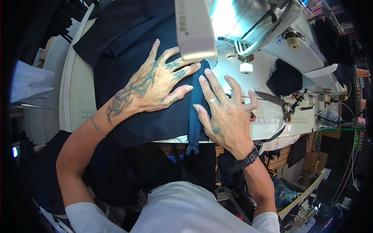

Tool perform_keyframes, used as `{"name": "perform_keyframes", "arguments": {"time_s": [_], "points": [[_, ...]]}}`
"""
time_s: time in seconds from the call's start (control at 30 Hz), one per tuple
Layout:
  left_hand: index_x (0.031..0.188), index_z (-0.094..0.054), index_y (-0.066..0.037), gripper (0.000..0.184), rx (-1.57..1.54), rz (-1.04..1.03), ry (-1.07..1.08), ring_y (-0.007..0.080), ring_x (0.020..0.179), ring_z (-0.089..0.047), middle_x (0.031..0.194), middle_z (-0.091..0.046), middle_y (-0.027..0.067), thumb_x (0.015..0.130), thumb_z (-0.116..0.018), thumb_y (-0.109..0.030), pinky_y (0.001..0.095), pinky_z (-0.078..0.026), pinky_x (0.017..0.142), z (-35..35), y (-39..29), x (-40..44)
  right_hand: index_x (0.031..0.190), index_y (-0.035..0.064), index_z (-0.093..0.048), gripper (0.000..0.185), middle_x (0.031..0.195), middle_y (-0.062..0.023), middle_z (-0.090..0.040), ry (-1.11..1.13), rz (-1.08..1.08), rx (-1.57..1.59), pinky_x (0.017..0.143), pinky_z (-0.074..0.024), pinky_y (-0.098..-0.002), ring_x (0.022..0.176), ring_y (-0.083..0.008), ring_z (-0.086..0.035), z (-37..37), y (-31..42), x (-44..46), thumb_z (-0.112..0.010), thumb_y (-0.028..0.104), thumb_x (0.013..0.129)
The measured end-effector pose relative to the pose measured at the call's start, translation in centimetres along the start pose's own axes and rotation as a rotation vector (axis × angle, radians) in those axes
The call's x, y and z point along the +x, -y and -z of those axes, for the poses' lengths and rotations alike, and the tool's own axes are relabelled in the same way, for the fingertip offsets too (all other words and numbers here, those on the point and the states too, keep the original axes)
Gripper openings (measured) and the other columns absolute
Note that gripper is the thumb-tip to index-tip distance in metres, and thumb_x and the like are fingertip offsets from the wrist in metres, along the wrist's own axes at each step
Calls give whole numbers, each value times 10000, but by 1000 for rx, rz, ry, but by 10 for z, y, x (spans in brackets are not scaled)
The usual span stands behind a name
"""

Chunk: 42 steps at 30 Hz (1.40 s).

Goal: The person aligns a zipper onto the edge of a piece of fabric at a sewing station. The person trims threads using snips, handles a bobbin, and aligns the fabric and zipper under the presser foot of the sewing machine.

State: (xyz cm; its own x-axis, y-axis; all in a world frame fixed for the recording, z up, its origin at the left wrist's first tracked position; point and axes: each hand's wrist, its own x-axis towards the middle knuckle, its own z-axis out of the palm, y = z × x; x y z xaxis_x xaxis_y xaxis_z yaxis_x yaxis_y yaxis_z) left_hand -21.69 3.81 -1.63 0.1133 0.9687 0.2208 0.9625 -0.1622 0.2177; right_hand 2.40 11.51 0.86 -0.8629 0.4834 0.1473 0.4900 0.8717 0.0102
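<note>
My left hand (151, 83) lies spread on dark navy fabric (124, 112), its index fingertip close to the sewing machine head (196, 35). A blue zipper (195, 105) runs down the fabric's right edge, from under the machine head to past the table's front edge, where its lower end hangs. On the zipper's right side rests my right hand (227, 108), fingers apart, with index and middle fingertips at the tape near the machine. Its thumb touches the tape lower down. The needle and presser foot are mostly hidden behind the machine head.
Scissors (270, 98) lie to the right on the table, near a printed ruler strip (279, 119). A dark cloth piece (285, 77) sits beside the machine body (287, 42). White cloth (33, 81) is at the far left. Another machine (305, 213) stands at lower right.
</note>
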Motion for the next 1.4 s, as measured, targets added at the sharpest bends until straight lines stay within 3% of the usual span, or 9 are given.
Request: {"name": "perform_keyframes", "arguments": {"time_s": [0.57, 0.63, 0.87, 0.97, 1.07, 1.17, 1.3, 1.33, 1.4], "points": [[1593, -598, -209, 592, -50, 4, 5, 319, 1575, -419, 1631, -573, 51, 1090, -579, -522, 737, -153, 1324, -2, 5, 2, 1624, 197, -534, 669, 1718, 32, -460, -6, -6, 21, 1174, -226, -645, 1464, -296, -452, -1, -2, 2, -675, 453, 1022], [1588, -603, -213, 588, -77, 16, 21, 322, 1575, -418, 1617, -585, 57, 1090, -580, -523, 739, -148, 1324, 1, 4, 3, 1593, 166, -563, 646, 1701, -2, -472, -9, 17, 26, 1139, -220, -693, 1460, -308, -449, 0, -3, 3, -671, 455, 1026], [1567, -604, -174, 579, -60, -13, -5, 318, 1565, -426, 1608, -577, 67, 1086, -581, -497, 747, -164, 1318, -3, 11, 8, 1624, 198, -533, 655, 1726, 26, -447, 17, -4, 30, 1168, -229, -675, 1453, -301, -458, -2, -6, 8, -666, 450, 1034], [1565, -600, -178, 568, -21, -37, -7, 312, 1562, -427, 1650, -533, 9, 1091, -566, -491, 750, -192, 1312, -1, 12, 9, 1611, 190, -552, 639, 1708, 23, -480, -2, -3, 41, 1169, -227, -650, 1434, -303, -481, -1, -5, 4, -666, 452, 1039], [1566, -595, -191, 557, 20, -51, -29, 310, 1563, -428, 1660, -520, -21, 1099, -555, -491, 737, -218, 1311, -2, 12, 8, 1583, 117, -577, 712, 1638, -9, -580, -84, 84, 159, 1166, -249, -554, 1396, -297, -537, 9, 0, -20, -714, 516, 1009], [1564, -597, -205, 551, 39, -51, -49, 313, 1562, -431, 1659, -522, -22, 1103, -552, -502, 727, -221, 1314, -7, 15, 7, 1578, 171, -591, 788, 1652, 11, -575, -53, 151, 210, 1166, -248, -532, 1418, -276, -540, 24, 15, -68, -745, 613, 945], [1521, -629, -238, 491, 115, -105, -84, 322, 1554, -445, 1645, -540, -18, 1116, -542, -500, 712, -234, 1315, -8, 15, 6, 1586, 219, -588, 767, 1653, 21, -576, -98, 149, 175, 1158, -250, -524, 1391, -238, -582, -6, 22, -91, -873, 297, 878], [1508, -637, -247, 470, 160, -114, -107, 321, 1547, -450, 1643, -543, -11, 1117, -545, -491, 699, -243, 1316, -9, 14, 6, 1546, 258, -629, 762, 1624, 41, -609, -150, 142, 180, 1145, -262, -512, 1370, -215, -612, -9, 24, -92, -871, 131, 834], [1501, -647, -238, 460, 147, -118, -110, 316, 1525, -469, 1633, -549, -4, 1115, -559, -473, 683, -251, 1320, -9, 13, 4, 1513, 272, -656, 718, 1598, 54, -633, -182, 145, 179, 1138, -267, -508, 1365, -210, -621, -14, 22, -93, -860, 118, 843]]}}
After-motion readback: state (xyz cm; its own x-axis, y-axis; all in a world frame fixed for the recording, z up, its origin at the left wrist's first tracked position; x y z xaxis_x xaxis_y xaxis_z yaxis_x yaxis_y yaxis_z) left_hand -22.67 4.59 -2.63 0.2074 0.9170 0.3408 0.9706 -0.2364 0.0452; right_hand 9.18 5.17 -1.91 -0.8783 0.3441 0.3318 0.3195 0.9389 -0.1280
